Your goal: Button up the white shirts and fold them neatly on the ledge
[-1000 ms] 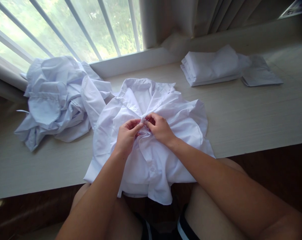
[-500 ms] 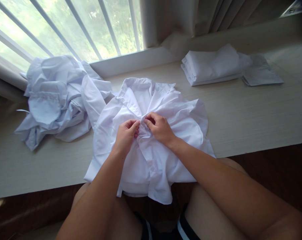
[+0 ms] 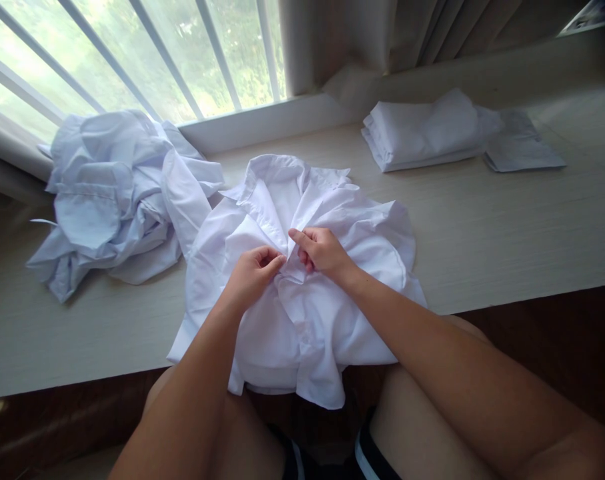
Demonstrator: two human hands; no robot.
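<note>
A white collared shirt (image 3: 322, 320) lies front up before me, its collar away from me and its hem hanging over the near edge. My left hand (image 3: 257, 270) pinches the front placket near the middle of the chest between thumb and fingers. Just right of it, my right hand (image 3: 319, 252) grips the other front edge, fingers curled and thumb lying along the cloth. The two hands are close together but apart. Above them the shirt's neck opening forms a V. Whether a button is between the fingers is hidden.
A rumpled heap of white clothing (image 3: 112, 193) lies to the left, touching the shirt's sleeve side. Folded white cloth (image 3: 427, 133) rests at the back right, with a smaller flat piece (image 3: 525, 143) beside it. A barred window (image 3: 182, 53) and curtains (image 3: 342, 40) border the pale ledge (image 3: 507, 233).
My left hand has shifted slightly down and right along the placket. The right hand has changed its grip, its thumb now stretched over the cloth. The left collar point now lies more spread out.
</note>
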